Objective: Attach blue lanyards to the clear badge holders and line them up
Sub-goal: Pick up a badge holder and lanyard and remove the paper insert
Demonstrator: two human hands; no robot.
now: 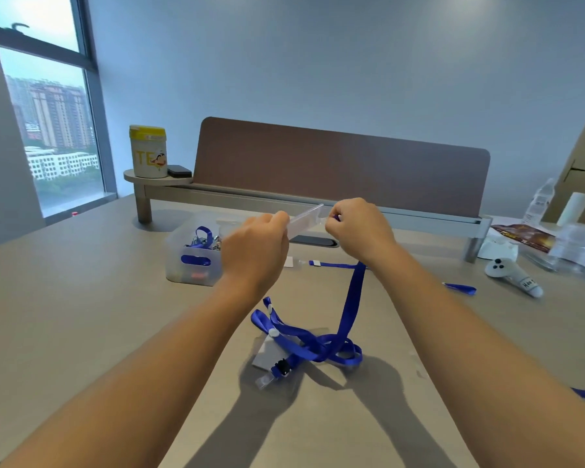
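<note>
Landmark: storage bin on table. Canister stands behind it on a raised shelf. Right of bin, both hands hold a badge holder above the table. Lanyard lies nearer, right of bin. Controller far right.

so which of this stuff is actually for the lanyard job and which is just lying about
For the job:
clear badge holder held up by both hands
blue lanyard hanging from the right hand
finished badge on the desk
bin of lanyards

Lying about:
yellow-lidded canister
white controller
water bottle
snack packet

Office, desk with divider panel, high-rise window
</note>
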